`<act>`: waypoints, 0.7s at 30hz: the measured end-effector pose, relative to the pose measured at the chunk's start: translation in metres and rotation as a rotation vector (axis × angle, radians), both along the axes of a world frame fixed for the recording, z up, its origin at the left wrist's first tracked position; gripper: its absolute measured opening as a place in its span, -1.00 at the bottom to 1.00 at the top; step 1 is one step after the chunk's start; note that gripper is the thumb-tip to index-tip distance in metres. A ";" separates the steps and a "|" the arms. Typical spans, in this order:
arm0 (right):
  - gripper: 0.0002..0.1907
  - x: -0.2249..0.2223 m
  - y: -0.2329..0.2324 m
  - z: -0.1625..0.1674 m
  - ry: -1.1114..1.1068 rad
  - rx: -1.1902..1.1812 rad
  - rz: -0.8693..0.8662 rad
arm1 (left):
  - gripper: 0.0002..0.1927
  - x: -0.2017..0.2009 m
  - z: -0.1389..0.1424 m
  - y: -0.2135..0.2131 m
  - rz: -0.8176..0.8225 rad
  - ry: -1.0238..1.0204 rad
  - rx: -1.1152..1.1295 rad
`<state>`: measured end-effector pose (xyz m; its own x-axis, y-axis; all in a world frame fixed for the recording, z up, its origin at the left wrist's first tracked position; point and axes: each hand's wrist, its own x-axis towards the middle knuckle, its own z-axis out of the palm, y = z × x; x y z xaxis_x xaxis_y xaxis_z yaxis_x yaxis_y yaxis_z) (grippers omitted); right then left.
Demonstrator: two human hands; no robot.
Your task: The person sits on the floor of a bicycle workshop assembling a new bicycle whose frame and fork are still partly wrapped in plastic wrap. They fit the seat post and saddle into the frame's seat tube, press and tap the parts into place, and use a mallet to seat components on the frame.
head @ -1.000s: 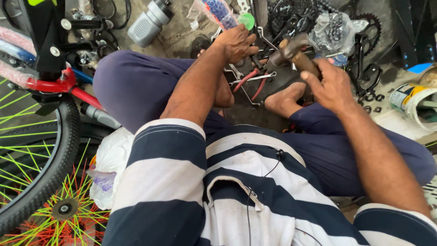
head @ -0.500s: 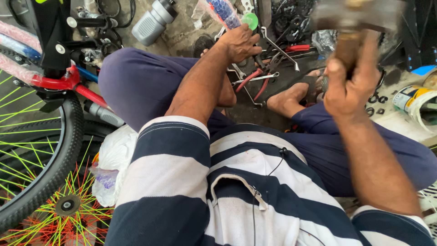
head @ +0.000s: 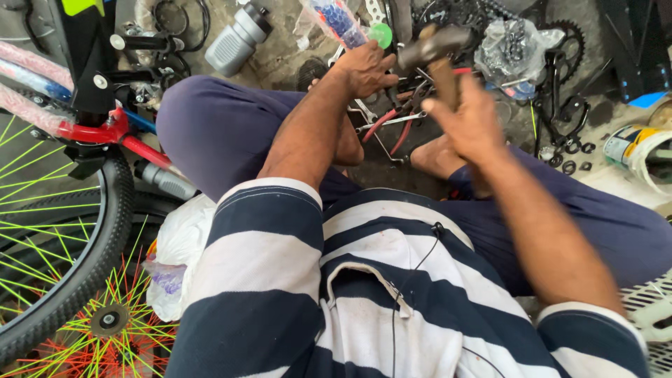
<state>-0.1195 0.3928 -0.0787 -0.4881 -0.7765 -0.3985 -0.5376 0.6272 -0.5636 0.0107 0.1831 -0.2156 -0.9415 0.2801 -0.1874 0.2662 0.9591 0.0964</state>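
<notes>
While gripping wooden-handled hammer (head: 437,52), right hand (head: 470,122) blurred, steel head dull.

Even, soft daylight over the whole view; no single source to be made out. Shadows weak and diffuse, darkest among the clutter along the top edge. The white plastic bag (head: 183,246) runs near blown out. Mild sheen on the grey bottle (head: 236,38). The right hand (head: 470,120) and hammer (head: 435,52) are smeared by motion blur, the forearm too. The left hand (head: 365,68) is sharp. The striped shirt (head: 364,294) is crisp. Wide-angle bowing at the edges, seen in the tyre (head: 91,266).
</notes>
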 end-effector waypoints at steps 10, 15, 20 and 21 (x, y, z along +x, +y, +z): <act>-0.41 0.043 -0.009 -0.112 0.059 -0.218 -0.198 | -0.63 -0.006 0.003 -0.003 -0.003 0.037 -0.100; -0.50 0.016 -0.010 -0.097 0.017 -0.080 -0.282 | -0.55 0.002 0.005 -0.003 0.013 0.083 -0.125; -0.44 0.034 -0.031 -0.109 0.034 -0.163 -0.189 | -0.67 -0.002 0.007 0.000 0.065 -0.035 -0.059; -0.44 0.039 -0.037 -0.111 0.047 -0.132 -0.182 | -0.66 -0.003 0.008 0.001 0.064 -0.037 -0.040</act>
